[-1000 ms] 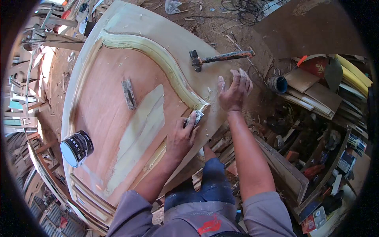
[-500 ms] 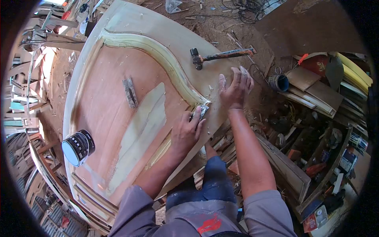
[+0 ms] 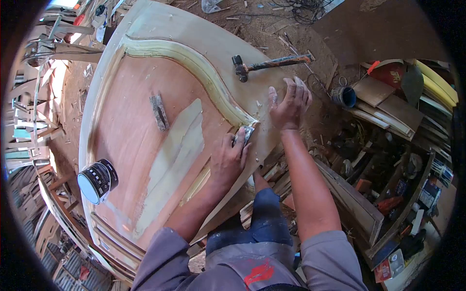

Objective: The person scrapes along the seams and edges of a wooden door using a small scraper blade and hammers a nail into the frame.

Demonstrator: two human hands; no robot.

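Left hand (image 3: 227,161) grasps a smeared flat scraper (image 3: 248,134) at the curved moulding's (image 3: 200,64) lower corner, centre frame; the pinch seemingly steadies its edge. Right hand (image 3: 290,107) released, fingers spread, near the smooth wooden panel's (image 3: 121,104) edge, apparently for balance. Steel-headed hammer (image 3: 273,63) lies above; moulding ridged, putty-pale.

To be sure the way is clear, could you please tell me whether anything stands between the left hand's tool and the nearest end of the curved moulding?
Nothing visible does: the flat tool in the left hand is at that end of the curved moulding. The hammer lies farther off.
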